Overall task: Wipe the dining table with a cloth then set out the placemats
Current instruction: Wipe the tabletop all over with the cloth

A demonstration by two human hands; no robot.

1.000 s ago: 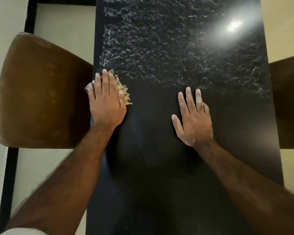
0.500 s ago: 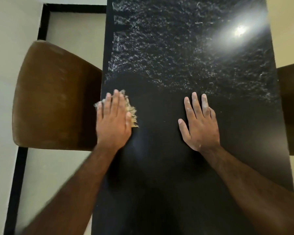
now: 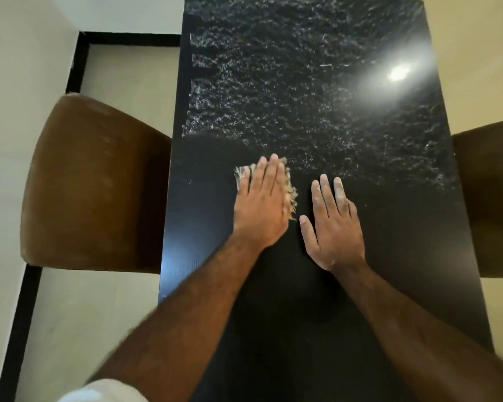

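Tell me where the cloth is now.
In the head view the cloth lies on the dark table, pressed under the left hand, just left of the right hand.

Table (image 3: 404, 227): glossy black; far half covered in white speckled streaks, near half plain black. Cloth (image 3: 291, 192): pale tan, frayed. Chair at left edge (image 3: 93, 181): brown. Chair at right edge (image 3: 491, 198): dark brown. Floor (image 3: 128, 82): beige, black border line.

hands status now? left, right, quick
left hand: open, flat, pressing the cloth onto the table.
right hand: open, flat on the table, holding nothing.
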